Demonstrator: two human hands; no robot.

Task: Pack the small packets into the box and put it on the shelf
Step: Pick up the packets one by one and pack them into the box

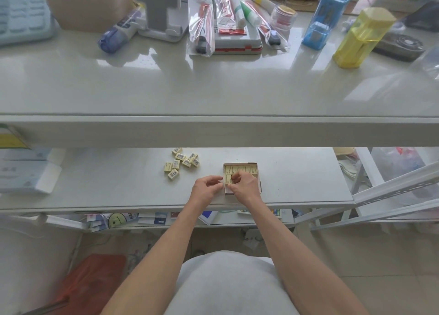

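Here the box (241, 169) lies open on the table (95, 184), directly under both hands, its far half showing a row of pale yellow packets already laid flat inside. The right hand (244, 184) sits over the near part of the box, fingers curled down and pinched on one packet (228, 179) at the box's near-left corner. The left hand (206, 188) is just beside it, touching the box's left edge, its fingertips meeting the same packet from the left (whether it grips the packet or only steadies it, I cannot tell). The two hands are close together, almost touching at the fingertips.

Beyond the left hand and off to its left, a loose cluster of packets (181, 163) is scattered on the table, some showing barcodes, apart from the box. Further left of the hands, at the table's edge, lies a stack of light blue and white cartons (26, 172).

Above and beyond the hands runs a white shelf (213, 89) with a glossy top. At its back stand a yellow case (363, 36) and a blue case (325, 17), both beyond the right hand, and clear bags of pens (206, 17) roughly straight ahead of the hands. A blue-capped tube (118, 31) lies beyond the left hand.

Below the hands, under the table, a lower ledge holds small cards and papers (152, 219).
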